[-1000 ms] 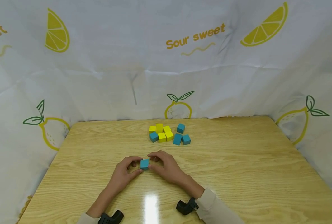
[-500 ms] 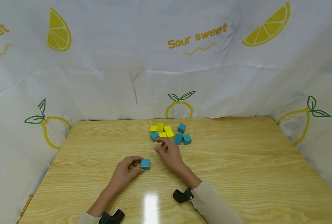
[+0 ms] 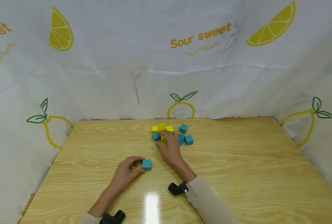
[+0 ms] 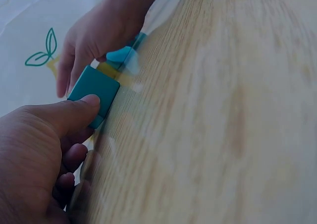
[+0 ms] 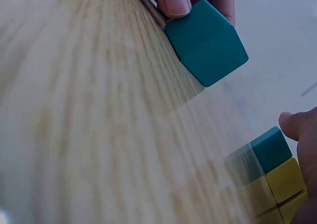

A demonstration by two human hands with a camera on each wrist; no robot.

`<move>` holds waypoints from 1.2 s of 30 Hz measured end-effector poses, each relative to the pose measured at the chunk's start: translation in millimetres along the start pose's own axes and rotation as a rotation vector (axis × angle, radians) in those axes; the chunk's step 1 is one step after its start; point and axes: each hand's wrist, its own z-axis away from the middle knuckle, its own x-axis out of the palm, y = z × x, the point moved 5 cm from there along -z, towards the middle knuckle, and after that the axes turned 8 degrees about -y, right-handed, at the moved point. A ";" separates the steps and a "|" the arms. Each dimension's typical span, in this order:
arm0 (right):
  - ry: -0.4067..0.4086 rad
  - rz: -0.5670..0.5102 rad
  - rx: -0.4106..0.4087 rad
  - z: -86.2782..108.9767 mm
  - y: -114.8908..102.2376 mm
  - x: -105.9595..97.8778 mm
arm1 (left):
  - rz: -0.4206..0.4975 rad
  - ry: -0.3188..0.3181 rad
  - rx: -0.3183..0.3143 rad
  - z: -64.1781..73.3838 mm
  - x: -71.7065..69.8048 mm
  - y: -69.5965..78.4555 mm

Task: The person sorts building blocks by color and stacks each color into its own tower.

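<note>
Between thumb and index finger of my left hand (image 3: 125, 172), a blue cube (image 3: 146, 165) is pinched on the near middle of the table; the left wrist view shows the thumb on its face. My right hand (image 3: 172, 151) reaches over the block cluster, thumb and index finger parted around another blue cube (image 3: 156, 136) at the cluster's left. In the right wrist view the thumb (image 5: 292, 125) is at that cube's edge; firm contact cannot be made out. Yellow cubes (image 3: 154, 128) lie just behind, some partly hidden by the right hand.
Right of the right hand lie more blue blocks, one at the back (image 3: 183, 128) and one in front (image 3: 189, 140). A wooden table (image 3: 239, 161) carries everything. A white lemon-print cloth (image 3: 112, 93) hangs behind and at both sides.
My right hand has left the blue cube in the left hand and moved forward to the cluster, to the blue cube there. The left hand stays on its cube.
</note>
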 end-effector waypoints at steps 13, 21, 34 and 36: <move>-0.058 0.133 0.062 -3.1 4.1 7.1 | -0.010 0.001 0.019 0.2 0.5 0.1; -0.050 0.203 0.036 -3.6 1.8 6.9 | -0.008 0.001 0.011 0.5 -0.9 1.2; -0.112 0.326 0.055 -2.2 -2.2 6.1 | -0.006 0.003 0.003 0.6 -0.5 0.9; -0.126 0.352 0.056 -2.3 -4.1 5.0 | -0.005 0.003 0.004 0.6 -0.5 1.1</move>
